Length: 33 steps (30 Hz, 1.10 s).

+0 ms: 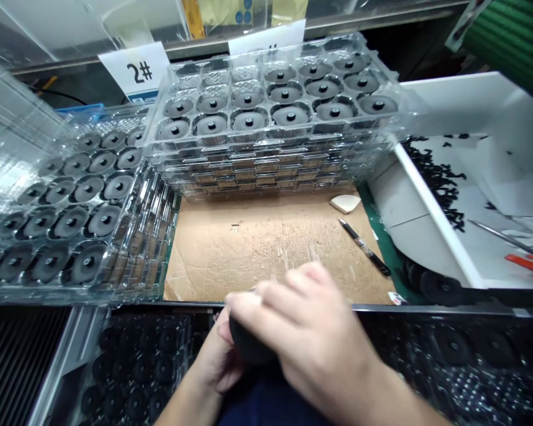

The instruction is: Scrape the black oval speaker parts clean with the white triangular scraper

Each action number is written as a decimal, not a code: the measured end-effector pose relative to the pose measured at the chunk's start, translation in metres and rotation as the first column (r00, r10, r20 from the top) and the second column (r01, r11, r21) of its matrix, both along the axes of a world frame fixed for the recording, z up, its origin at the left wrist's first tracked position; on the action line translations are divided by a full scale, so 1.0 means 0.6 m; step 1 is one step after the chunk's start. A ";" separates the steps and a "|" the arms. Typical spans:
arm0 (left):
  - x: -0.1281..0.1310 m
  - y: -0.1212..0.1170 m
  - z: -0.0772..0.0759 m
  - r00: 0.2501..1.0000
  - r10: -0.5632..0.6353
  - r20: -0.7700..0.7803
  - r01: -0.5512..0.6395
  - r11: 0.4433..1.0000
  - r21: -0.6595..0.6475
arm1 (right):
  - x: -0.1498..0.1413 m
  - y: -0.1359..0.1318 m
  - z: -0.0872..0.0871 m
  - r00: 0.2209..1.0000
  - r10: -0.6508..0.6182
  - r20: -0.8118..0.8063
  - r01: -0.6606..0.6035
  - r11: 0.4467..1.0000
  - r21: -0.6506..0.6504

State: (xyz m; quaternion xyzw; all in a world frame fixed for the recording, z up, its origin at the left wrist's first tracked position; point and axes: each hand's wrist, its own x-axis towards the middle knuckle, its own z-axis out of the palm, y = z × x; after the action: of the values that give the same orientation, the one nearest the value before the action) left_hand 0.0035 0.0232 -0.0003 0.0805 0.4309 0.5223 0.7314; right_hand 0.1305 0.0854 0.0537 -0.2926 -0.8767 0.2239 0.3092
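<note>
A black round part, dark and partly covered by fingers, is between my hands above the near edge of the table. My left hand curls around its left side, and most of those fingers are hidden. Over its top and right side bends my right hand, smeared by motion, with its fingers closed on the part. What the fingertips touch on the part's far side cannot be seen. Just beyond the hands lies a worn cardboard sheet.
Stacked clear trays of grey-black discs stand at the back and left. A pen and a white wedge lie on the cardboard. At right, a white bin contains small black pieces and a red-handled tool.
</note>
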 end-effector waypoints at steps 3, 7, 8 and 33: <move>-0.002 -0.002 -0.010 0.999 0.026 0.043 -0.026 1.000 0.003 | -0.002 0.008 -0.012 0.981 0.123 -0.150 -0.130 0.991 -0.040; -0.020 -0.004 -0.014 0.988 0.130 0.086 -0.130 0.991 -0.016 | 0.024 0.026 -0.066 0.989 -0.146 0.018 0.145 0.943 -0.301; -0.024 -0.003 -0.012 0.984 0.151 0.095 -0.149 0.988 -0.028 | 0.031 0.025 -0.087 0.980 -0.186 0.069 0.199 0.916 -0.350; -0.015 -0.001 -0.006 0.984 0.176 -0.026 -0.176 0.984 -0.023 | -0.043 -0.022 -0.024 0.958 -0.229 -0.170 0.177 0.945 -0.274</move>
State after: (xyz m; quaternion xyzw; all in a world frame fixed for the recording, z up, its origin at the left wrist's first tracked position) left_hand -0.0058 0.0224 -0.0038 0.0389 0.4517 0.5784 0.6782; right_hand 0.1046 0.0725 0.0395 -0.3953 -0.7700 0.3304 0.3765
